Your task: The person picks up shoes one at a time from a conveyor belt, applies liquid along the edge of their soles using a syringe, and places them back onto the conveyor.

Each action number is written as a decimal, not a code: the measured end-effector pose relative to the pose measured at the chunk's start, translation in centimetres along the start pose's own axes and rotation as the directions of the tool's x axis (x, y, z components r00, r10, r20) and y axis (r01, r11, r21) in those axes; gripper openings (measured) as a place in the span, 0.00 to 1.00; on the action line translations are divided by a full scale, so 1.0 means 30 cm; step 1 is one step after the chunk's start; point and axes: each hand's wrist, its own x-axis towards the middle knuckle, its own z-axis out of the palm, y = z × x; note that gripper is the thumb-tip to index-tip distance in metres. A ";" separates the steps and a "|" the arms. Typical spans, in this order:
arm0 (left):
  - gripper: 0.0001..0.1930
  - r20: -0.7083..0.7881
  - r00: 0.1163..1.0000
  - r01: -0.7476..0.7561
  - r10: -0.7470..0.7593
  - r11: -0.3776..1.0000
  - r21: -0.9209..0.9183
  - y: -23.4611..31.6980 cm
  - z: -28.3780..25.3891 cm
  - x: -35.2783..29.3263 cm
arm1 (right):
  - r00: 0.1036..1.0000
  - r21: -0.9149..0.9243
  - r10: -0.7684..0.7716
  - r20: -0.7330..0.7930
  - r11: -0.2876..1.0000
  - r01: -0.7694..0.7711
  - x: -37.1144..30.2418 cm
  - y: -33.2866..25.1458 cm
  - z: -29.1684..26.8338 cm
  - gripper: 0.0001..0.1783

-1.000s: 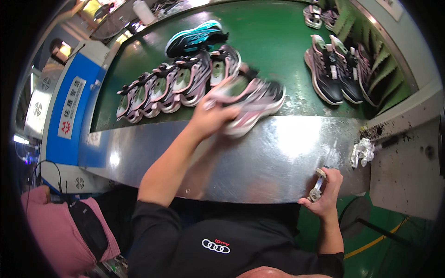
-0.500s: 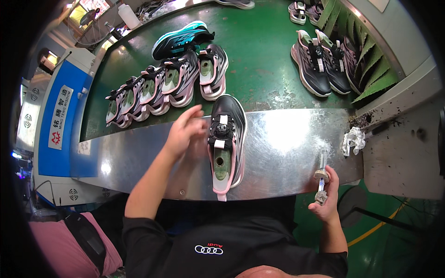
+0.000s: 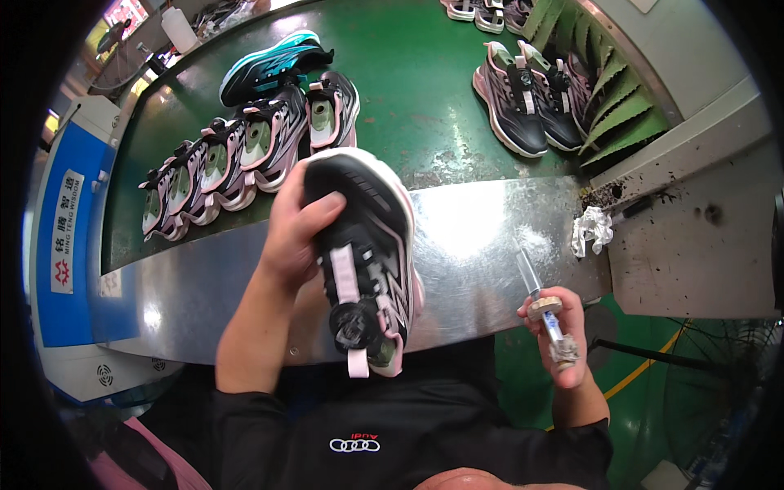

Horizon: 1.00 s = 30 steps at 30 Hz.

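1. The black and pink shoe [image 3: 367,253] is over the counter's [image 3: 461,286] near edge, toe tipped up. Before, it lay on the metal.
2. The left hand [image 3: 292,237] now grips its toe; before, it was just beside it.
3. The right hand [image 3: 567,335] holds a clear-tipped tool [image 3: 545,308] near the near right corner.
4. Five shoes [image 3: 222,159] line the left side.
5. A white bottle [image 3: 178,31] is past the far left edge; I can't see inside.

Green surface [image 3: 433,106] with a shiny metal front strip [image 3: 220,286], blue-and-white cabinet [image 3: 91,216] at left, jagged green flaps [image 3: 625,118] beside a grey housing [image 3: 694,212], green floor [image 3: 645,408], yellow floor line [image 3: 643,367], white glare [image 3: 461,229]
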 end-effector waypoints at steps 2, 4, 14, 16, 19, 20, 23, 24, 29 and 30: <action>0.29 0.010 0.994 -0.104 0.105 0.991 -0.083 -0.002 -0.030 -0.068 | 0.989 0.215 -0.086 0.121 0.975 0.059 0.064 -0.009 0.029 0.68; 0.29 -0.050 0.993 -0.112 0.105 0.975 -0.190 -0.032 -0.035 -0.095 | 0.957 0.332 -0.178 0.229 0.938 0.095 0.130 -0.027 0.055 0.68; 0.34 0.042 0.987 -0.148 0.153 0.983 -0.107 -0.032 -0.082 -0.166 | 0.821 0.594 -0.347 0.453 0.804 0.012 0.324 -0.116 0.290 0.56; 0.32 0.096 0.979 -0.170 0.182 0.978 -0.122 -0.036 -0.097 -0.173 | 0.837 0.557 -0.284 0.467 0.830 -0.029 0.333 -0.136 0.318 0.50; 0.31 0.163 0.959 -0.214 0.230 0.970 -0.113 -0.034 -0.110 -0.172 | 0.861 0.497 -0.178 0.477 0.862 -0.098 0.339 -0.149 0.336 0.44; 0.31 0.194 0.950 -0.234 0.245 0.969 -0.078 -0.037 -0.113 -0.172 | 0.856 0.496 -0.192 0.481 0.864 -0.086 0.342 -0.144 0.339 0.44; 0.31 0.213 0.945 -0.245 0.250 0.968 -0.049 -0.024 -0.107 -0.171 | 0.856 0.490 -0.198 0.478 0.869 -0.072 0.337 -0.139 0.345 0.44; 0.31 0.211 0.945 -0.246 0.252 0.968 -0.052 -0.025 -0.107 -0.172 | 0.859 0.487 -0.194 0.473 0.870 -0.072 0.335 -0.139 0.347 0.44; 0.31 0.159 0.956 -0.259 0.247 0.964 0.060 -0.030 -0.103 -0.180 | 0.844 0.502 -0.215 0.492 0.862 -0.073 0.346 -0.124 0.344 0.48; 0.31 0.158 0.956 -0.258 0.246 0.964 0.060 -0.031 -0.103 -0.182 | 0.806 0.538 -0.276 0.524 0.841 -0.062 0.352 -0.119 0.342 0.53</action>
